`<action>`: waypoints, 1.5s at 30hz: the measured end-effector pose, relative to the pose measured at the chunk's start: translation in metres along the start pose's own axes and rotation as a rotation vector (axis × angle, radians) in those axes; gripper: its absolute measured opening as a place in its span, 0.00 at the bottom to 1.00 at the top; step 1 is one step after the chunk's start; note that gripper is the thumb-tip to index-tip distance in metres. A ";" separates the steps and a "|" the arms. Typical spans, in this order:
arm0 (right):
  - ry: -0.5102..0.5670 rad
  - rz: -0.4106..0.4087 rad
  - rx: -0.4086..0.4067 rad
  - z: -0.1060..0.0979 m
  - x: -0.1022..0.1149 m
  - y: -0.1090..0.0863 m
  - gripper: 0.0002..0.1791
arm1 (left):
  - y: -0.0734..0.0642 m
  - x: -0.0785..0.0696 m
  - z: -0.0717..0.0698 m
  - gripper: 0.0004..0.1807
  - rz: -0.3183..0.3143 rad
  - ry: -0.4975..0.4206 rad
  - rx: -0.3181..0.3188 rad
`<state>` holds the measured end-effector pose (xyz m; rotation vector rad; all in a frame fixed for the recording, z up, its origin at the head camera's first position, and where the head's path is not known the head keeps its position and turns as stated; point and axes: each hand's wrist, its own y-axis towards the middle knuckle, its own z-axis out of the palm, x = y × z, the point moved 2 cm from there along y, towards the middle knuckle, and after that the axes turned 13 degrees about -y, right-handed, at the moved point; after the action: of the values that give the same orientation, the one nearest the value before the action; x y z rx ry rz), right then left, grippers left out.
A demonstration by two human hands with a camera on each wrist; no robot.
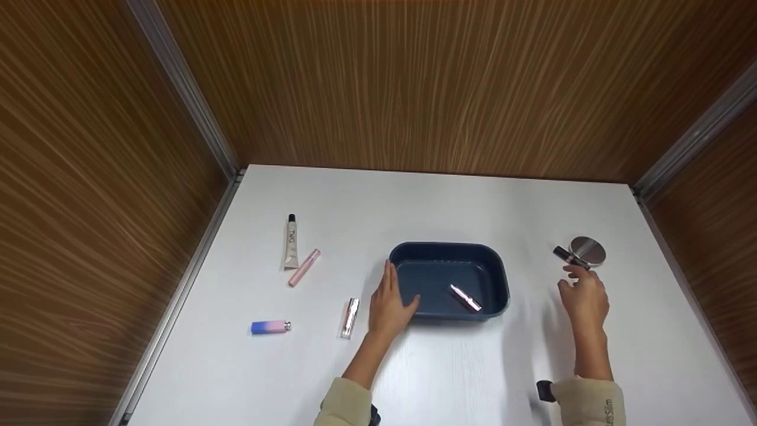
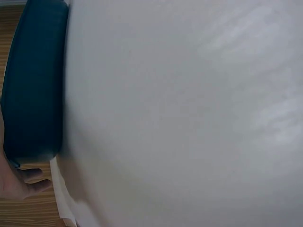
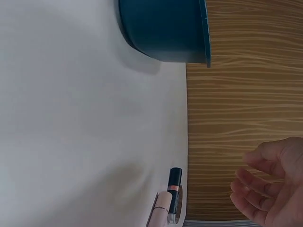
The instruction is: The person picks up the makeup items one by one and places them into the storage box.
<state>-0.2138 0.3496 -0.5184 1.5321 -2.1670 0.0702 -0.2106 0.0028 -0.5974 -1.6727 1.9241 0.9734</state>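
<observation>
My left hand (image 1: pixel 389 307) rests against the left side of a dark blue rectangular dish (image 1: pixel 450 316), fingers straight along the wall and thumb spread by the front rim. Inside the dish lies a shiny pink lipstick tube (image 1: pixel 465 298), tilted. At the right, my right hand (image 1: pixel 585 302) hovers with loosely bent fingers, holding nothing that shows. Just beyond its fingertips is a black-capped lip gloss tube (image 1: pixel 569 257), beside a round mirrored compact (image 1: pixel 588 250). A pale pink cylinder (image 3: pixel 161 211) also lies by the lip gloss in the right wrist view.
Left of the dish are a silvery lipstick tube (image 1: pixel 349 318), a blue-to-pink lip tube (image 1: pixel 270 326), a slim pink tube (image 1: pixel 304 268) and a cream squeeze tube (image 1: pixel 291 244) with a black cap. Wood-grain panels (image 1: pixel 408 89) enclose the white table (image 1: pixel 449 207) at the back and sides.
</observation>
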 end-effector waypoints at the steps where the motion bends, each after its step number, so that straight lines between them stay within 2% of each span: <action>1: -0.003 0.002 0.001 0.000 -0.001 0.000 0.16 | 0.000 0.000 0.000 0.48 0.001 0.003 -0.002; 9: -0.018 0.027 0.026 -0.002 -0.012 0.002 0.15 | -0.001 0.000 0.001 0.47 0.041 -0.001 -0.041; 16: -0.040 0.078 0.108 -0.001 -0.021 0.004 0.18 | -0.001 0.002 0.002 0.47 0.019 0.000 -0.022; 26: -0.055 0.129 0.156 0.003 -0.034 0.002 0.23 | 0.000 0.002 0.002 0.47 0.010 -0.012 -0.007; 32: -0.067 0.158 0.191 0.006 -0.043 0.001 0.28 | 0.000 0.001 0.000 0.47 0.023 -0.006 -0.016; 39: -0.067 0.172 0.181 0.012 -0.050 0.000 0.26 | -0.001 0.000 -0.001 0.48 0.023 -0.006 -0.026; 45: -0.074 0.183 0.228 0.017 -0.052 0.000 0.26 | -0.002 0.002 -0.001 0.49 0.037 -0.005 -0.050</action>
<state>-0.2059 0.3902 -0.5548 1.4697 -2.4232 0.3366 -0.2088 0.0010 -0.5983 -1.6649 1.9493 1.0470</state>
